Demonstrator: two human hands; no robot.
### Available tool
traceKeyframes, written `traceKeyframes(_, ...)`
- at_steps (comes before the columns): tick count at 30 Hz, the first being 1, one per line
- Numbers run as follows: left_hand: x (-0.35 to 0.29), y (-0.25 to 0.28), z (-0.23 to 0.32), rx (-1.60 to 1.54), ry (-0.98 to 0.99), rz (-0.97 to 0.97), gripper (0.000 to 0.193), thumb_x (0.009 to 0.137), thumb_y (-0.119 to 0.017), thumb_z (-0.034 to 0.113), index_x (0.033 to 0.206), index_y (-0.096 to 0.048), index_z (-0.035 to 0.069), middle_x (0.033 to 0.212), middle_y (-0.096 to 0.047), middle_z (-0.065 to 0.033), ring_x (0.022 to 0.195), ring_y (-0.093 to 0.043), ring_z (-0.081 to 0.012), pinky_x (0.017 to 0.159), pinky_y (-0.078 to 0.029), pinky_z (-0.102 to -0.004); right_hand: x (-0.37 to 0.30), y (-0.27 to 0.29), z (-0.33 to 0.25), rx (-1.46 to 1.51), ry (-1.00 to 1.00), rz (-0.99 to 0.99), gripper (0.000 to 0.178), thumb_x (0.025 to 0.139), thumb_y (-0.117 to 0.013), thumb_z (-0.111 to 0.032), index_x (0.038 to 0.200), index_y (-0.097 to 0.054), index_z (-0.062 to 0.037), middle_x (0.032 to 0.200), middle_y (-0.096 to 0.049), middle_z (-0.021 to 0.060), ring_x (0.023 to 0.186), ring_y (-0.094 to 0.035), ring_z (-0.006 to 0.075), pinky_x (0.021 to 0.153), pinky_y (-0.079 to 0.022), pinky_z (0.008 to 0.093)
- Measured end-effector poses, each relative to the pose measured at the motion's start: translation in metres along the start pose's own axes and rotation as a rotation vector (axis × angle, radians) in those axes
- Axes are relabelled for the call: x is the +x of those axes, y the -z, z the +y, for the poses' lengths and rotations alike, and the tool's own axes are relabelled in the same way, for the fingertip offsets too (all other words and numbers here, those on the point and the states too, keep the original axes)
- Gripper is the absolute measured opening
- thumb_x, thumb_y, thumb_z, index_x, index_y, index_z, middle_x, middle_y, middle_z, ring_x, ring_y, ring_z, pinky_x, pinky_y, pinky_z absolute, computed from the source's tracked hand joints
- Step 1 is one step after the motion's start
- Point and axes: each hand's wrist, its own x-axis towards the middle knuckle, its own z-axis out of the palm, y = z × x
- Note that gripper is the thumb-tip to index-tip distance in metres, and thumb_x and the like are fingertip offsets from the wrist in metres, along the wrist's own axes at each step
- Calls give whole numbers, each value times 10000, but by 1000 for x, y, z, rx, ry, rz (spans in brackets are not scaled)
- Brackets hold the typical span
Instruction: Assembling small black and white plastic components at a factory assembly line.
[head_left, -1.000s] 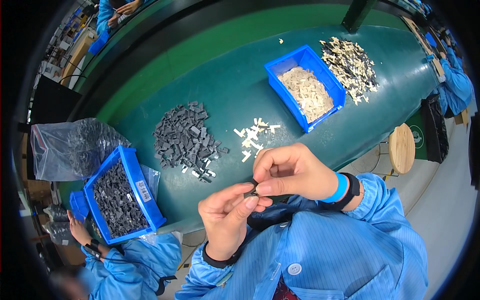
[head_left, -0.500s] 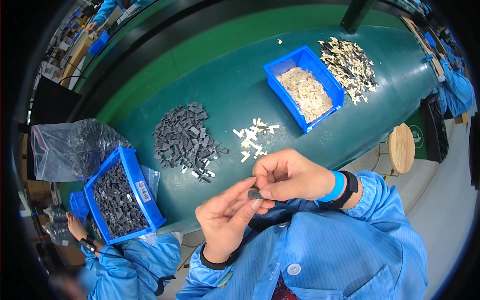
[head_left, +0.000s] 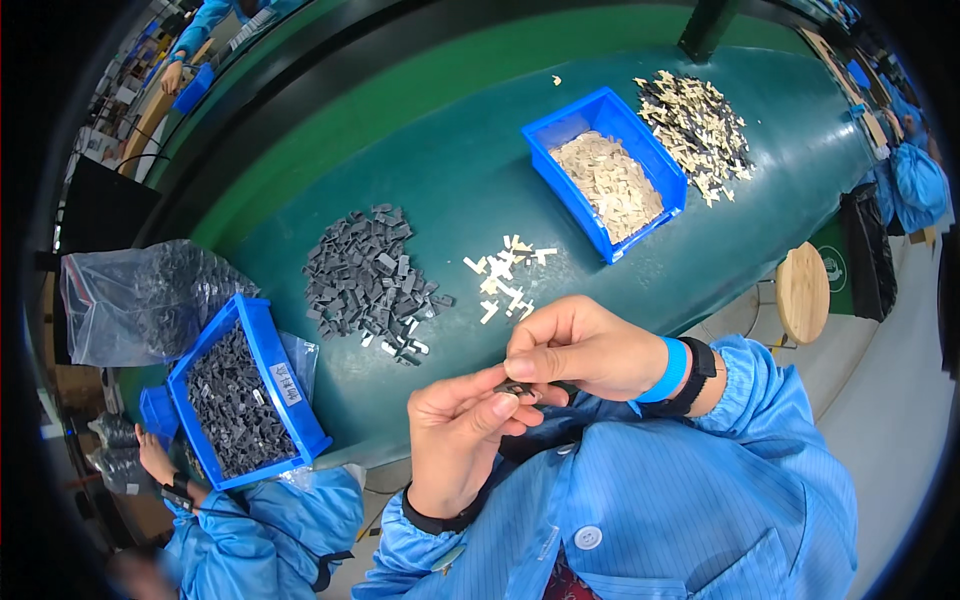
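Observation:
Close in front of my chest, my left hand (head_left: 460, 425) and my right hand (head_left: 585, 348) meet at the fingertips. Both pinch one small dark grey plastic piece (head_left: 516, 388), mostly hidden by the fingers. Just beyond them on the green table lies a small scatter of cream-coloured plastic pieces (head_left: 505, 270). A heap of dark grey plastic pieces (head_left: 365, 275) spreads to the left of it, with a few pale-faced ones at its near edge.
At the left, a blue bin (head_left: 310, 430) holds dark pieces beside a clear plastic bag (head_left: 120, 310). Farther right stand a blue bin (head_left: 570, 195) of beige pieces and a mixed black-and-cream pile (head_left: 700, 135). A co-worker's hand (head_left: 153, 458) shows lower left; a round wooden stool (head_left: 803, 295) stands right.
The grey piece has been turned between my fingers and shows less of its flat face. My left hand has shifted slightly right; my right fingers have closed farther over the piece.

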Motion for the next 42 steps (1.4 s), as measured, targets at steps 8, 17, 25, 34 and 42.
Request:
traceKeyframes(8, 6, 3, -6, -304, 106, 46, 216, 853, -521, -3, 1059, -590, -8, 899, -639, -167, 767, -640, -197, 689, -550, -269, 1, -1, 7, 44, 130, 85, 195, 852, -606, -178, 804, -618, 11, 707, -603, 29, 538, -484, 62, 485, -366, 192)
traceKeyframes(17, 3, 5, -8, -458, 167, 94, 188, 862, -513, 11, 1026, -604, -5, 876, -636, -170, 751, -634, -206, 675, -546, -272, 7, -1, 15, -922, 804, 330, 110, 767, -667, -101, 735, -612, -12, 665, -582, 67, 574, -559, 149, 472, -414, 255)
traceKeyframes(25, 0, -1, -3, -547, 184, 13, 193, 883, -490, 47, 1035, -598, -2, 855, -634, -173, 762, -639, -226, 676, -552, -295, 5, -2, 12, -867, 750, 226, 121, 739, -685, -59, 734, -586, 10, 717, -586, 96, 615, -572, 185, 533, -432, 270)
traceKeyframes(34, 3, -2, -2, -547, 173, 40, 204, 892, -487, 66, 1040, -574, -44, 860, -636, -167, 732, -641, -204, 676, -555, -261, 2, -3, 13, -632, 605, 225, 92, 808, -613, -69, 786, -591, 18, 758, -577, 71, 705, -545, 131, 612, -419, 247)
traceKeyframes(42, 2, -1, -4, -271, 38, 112, 202, 861, -526, 22, 1048, -586, -24, 902, -635, -185, 767, -646, -226, 686, -551, -269, 3, -8, 12, -370, 525, 286, 91, 784, -642, -63, 827, -607, 9, 807, -572, 54, 706, -542, 124, 636, -430, 254)
